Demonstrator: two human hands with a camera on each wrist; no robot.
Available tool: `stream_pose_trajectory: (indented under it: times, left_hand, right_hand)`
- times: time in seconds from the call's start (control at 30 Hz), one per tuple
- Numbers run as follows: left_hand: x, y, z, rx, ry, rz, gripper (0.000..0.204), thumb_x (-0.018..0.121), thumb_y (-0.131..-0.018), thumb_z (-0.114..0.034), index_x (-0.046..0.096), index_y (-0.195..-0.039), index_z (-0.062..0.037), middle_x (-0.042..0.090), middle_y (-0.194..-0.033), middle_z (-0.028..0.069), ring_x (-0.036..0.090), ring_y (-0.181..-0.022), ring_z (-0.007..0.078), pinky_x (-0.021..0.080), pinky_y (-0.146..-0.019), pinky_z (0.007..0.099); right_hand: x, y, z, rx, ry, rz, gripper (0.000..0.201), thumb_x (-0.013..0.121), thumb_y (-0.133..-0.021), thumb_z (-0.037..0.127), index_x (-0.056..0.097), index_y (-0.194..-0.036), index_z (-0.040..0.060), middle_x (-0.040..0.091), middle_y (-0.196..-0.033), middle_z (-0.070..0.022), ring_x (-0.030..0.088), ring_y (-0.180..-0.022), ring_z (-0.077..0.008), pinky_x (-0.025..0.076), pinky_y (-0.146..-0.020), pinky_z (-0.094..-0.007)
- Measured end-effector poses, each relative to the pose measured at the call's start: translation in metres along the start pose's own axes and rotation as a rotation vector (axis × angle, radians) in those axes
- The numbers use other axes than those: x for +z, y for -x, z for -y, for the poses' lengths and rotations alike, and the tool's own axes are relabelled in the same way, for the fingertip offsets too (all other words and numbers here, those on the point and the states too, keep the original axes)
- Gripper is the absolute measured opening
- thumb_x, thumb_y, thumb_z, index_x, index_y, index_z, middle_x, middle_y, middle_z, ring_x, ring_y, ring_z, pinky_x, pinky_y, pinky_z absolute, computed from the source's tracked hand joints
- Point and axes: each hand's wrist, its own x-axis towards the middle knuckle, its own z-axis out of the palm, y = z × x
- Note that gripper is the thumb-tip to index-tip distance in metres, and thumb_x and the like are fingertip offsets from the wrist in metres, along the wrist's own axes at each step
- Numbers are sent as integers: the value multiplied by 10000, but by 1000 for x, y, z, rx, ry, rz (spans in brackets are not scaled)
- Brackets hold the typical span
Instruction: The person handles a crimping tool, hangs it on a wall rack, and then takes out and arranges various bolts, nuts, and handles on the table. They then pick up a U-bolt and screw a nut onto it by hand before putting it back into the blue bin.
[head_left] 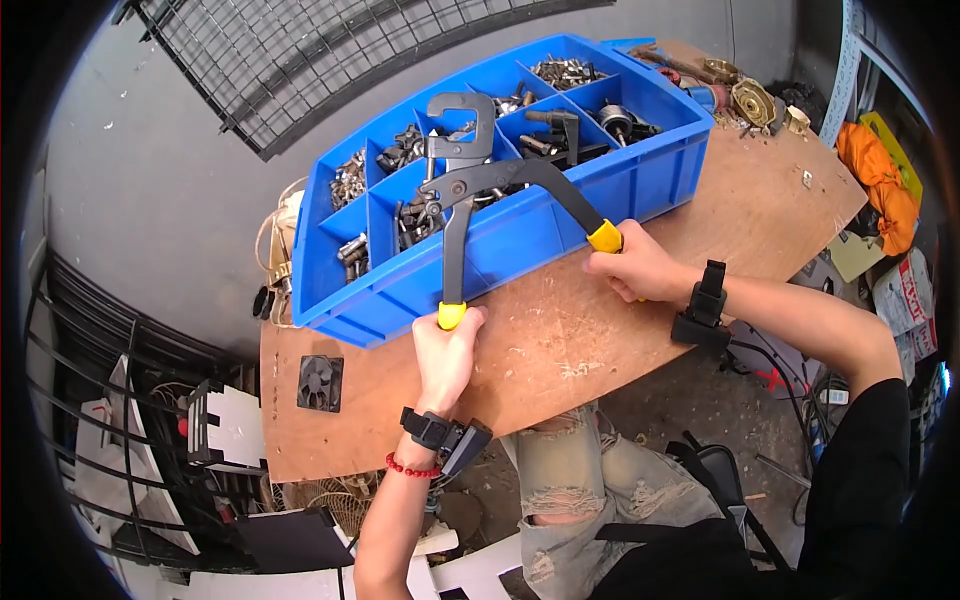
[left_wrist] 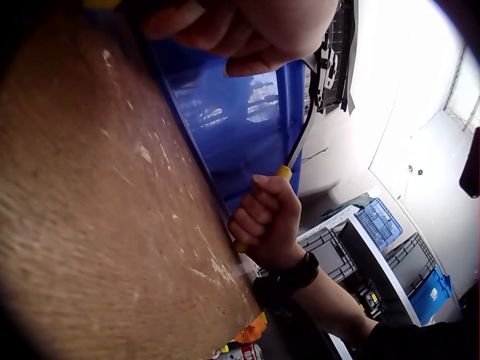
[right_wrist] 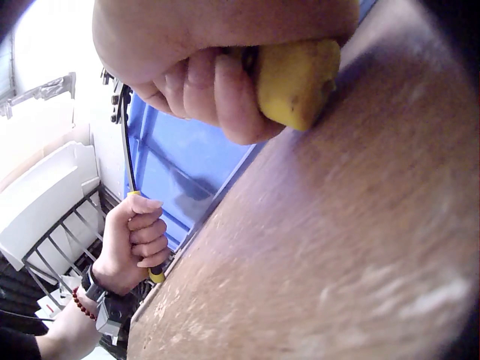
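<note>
A black sleeve (head_left: 860, 460) lies behind the right hand (head_left: 640, 263), which, like the left hand (head_left: 446, 355), grips one handle of the tool (head_left: 475, 180), spread likely for leverage; its head reaches ahead of both, over the bin (head_left: 540, 240).

A left hand (left_wrist: 259, 30) is looming near the camera, its fingers curling as the wrist camera is catching only part of its hold. Farther off, a right hand (left_wrist: 270, 216) is gripping the yellow handle (left_wrist: 285, 172) of a dark-shafted tool (left_wrist: 303, 141), with a black strapped device (left_wrist: 302, 271) sitting just behind it. A scuffed wooden tabletop (left_wrist: 105, 187) is filling the left, while a glossy blue bin (left_wrist: 225, 101) is showing between the two hands. Far to the right, a blue basket (left_wrist: 379, 223) and a blue box (left_wrist: 433, 295) are standing near a pale wall (left_wrist: 431, 169).
</note>
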Motion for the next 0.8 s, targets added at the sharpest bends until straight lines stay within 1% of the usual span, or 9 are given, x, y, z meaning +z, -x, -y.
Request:
stream_pose_trajectory:
  times: [0.2,0.3,0.57,0.67,0.77,0.8]
  left_hand:
    - [0,0,-1,7,6,4,277,669,-891,-131,554,-644,-83,445,-530,-75,354,-397,20,238,-365,222]
    - [1,1,-4,-3,20,8,293,670,-892,-130,540,-632,-91,441,-523,-73,350,-392,22,236,-362,224]
    - [1,2,-5,-14,19,6,291,678,-890,-133,540,-636,-98,443,-525,-71,352,-393,24,235,-363,223]
    - [2,4,-11,-31,43,13,355,691,-905,-191,492,-620,-119,425,-525,-72,334,-397,26,228,-370,222]
    - [-1,10,-27,-128,192,65,383,721,-912,-265,531,-635,-81,452,-522,-50,384,-428,48,275,-400,242]
    - [-1,11,-28,-115,187,74,423,682,-930,-321,482,-626,-105,417,-521,-53,357,-425,46,257,-398,235]
  right_hand:
    - [0,0,-1,-20,-11,14,259,670,-875,184,501,-713,73,452,-505,15,416,-388,-77,334,-370,-260]
    - [-1,0,-1,-18,-1,23,223,650,-870,163,505,-753,42,468,-514,5,427,-389,-81,348,-365,-264]
    - [-2,-2,-2,-31,-3,35,225,647,-871,165,506,-746,41,472,-511,2,426,-384,-82,346,-360,-268]
    - [-2,-2,-3,-34,0,30,222,646,-871,165,505,-752,41,470,-512,4,426,-386,-82,347,-362,-268]
    - [-2,-2,-4,-34,-2,28,219,645,-872,164,503,-760,42,469,-516,4,427,-391,-82,350,-366,-269]
    - [-2,-2,-4,-33,-3,28,218,645,-872,164,502,-762,42,469,-518,4,428,-392,-82,351,-368,-269]
